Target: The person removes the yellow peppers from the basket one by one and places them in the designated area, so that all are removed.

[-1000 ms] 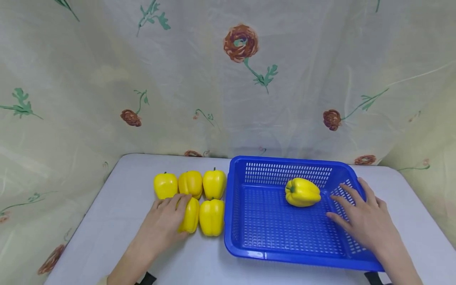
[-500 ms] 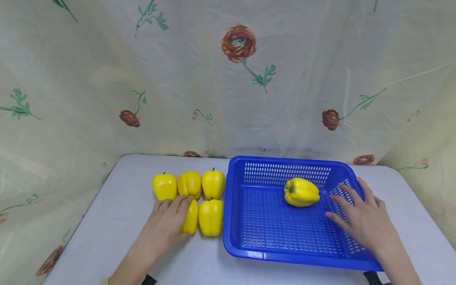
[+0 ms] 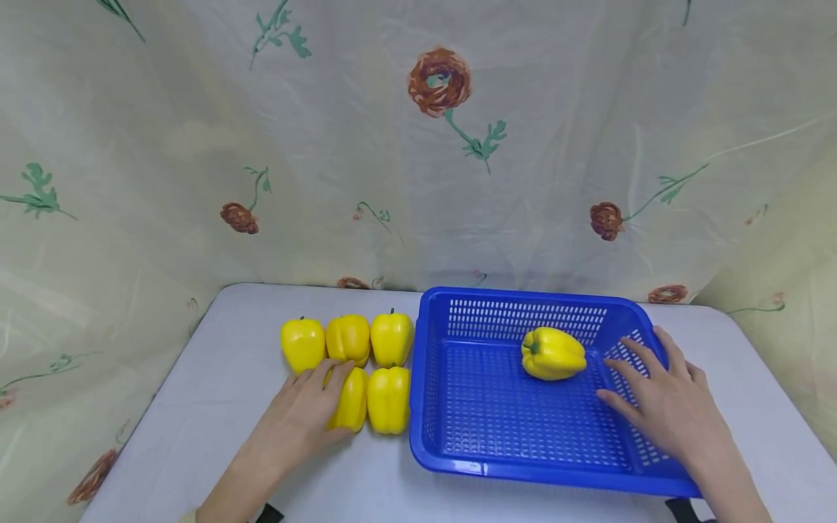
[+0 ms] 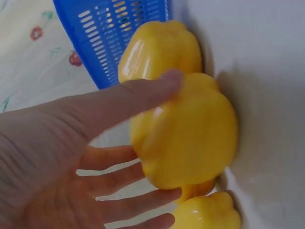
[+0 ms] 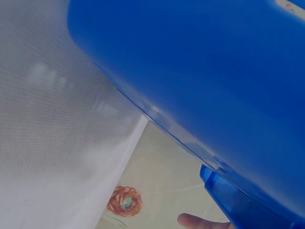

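In the head view my left hand (image 3: 301,418) holds a yellow bell pepper (image 3: 352,401) in the front row on the table. The left wrist view shows the thumb over one side of this pepper (image 4: 190,133) and the fingers along the other. Another yellow bell pepper (image 3: 389,401) lies right beside it, next to a blue plastic basket (image 3: 523,476). My right hand (image 3: 673,403) rests over the basket's right rim, its fingers spread and reaching inside. One yellow bell pepper (image 3: 554,354) lies on its side in the basket, apart from these fingers.
Behind the front row stand three more yellow bell peppers, at left (image 3: 304,344), middle (image 3: 348,338) and right (image 3: 391,338). A white table (image 3: 196,407) carries everything. A flowered curtain (image 3: 327,145) hangs behind and at both sides.
The pepper in my left hand and the one beside it have shifted very slightly right. My right hand and the basket stay where they were.
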Available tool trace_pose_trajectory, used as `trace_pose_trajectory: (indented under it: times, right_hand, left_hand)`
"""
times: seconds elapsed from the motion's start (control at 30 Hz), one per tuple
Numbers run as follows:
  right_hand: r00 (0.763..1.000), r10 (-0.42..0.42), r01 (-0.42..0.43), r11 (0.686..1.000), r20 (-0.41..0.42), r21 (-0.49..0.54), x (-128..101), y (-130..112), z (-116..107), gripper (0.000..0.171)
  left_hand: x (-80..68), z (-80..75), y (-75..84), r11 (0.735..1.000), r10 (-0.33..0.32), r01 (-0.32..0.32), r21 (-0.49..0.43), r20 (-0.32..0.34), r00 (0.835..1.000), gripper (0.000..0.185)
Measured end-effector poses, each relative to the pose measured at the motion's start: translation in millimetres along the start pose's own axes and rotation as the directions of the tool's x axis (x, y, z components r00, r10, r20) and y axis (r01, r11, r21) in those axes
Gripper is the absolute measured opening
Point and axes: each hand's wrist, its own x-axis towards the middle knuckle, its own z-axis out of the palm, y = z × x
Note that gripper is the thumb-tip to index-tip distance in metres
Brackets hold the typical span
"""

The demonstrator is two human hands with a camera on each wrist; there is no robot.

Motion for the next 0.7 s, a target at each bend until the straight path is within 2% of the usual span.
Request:
trace_pose_trajectory:
  times: [0.2, 0.5, 0.7]
  right_hand:
    - [1.000, -0.002, 0.002, 1.000, -0.010, -0.001, -0.6, 0.0, 1.0, 0.061]
    - [1.000, -0.010, 0.010, 1.000, -0.016, -0.001, -0.1, -0.1, 0.5, 0.061]
    - [1.000, -0.011, 0.011, 1.000, -0.011, -0.003, -0.5, -0.4, 0.8, 0.061]
  left_hand:
    - [0.2, 2.3, 1.3, 1.000, -0.003, 0.003, 0.014, -0.007, 1.000, 0.093]
    - [-1.4, 4.6, 0.5, 0.999, 0.028, -0.025, 0.042, -0.062, 0.998, 0.093]
    - [-3.5, 3.9, 1.2, 0.998, 0.035, -0.032, 0.060, -0.040, 0.999, 0.101]
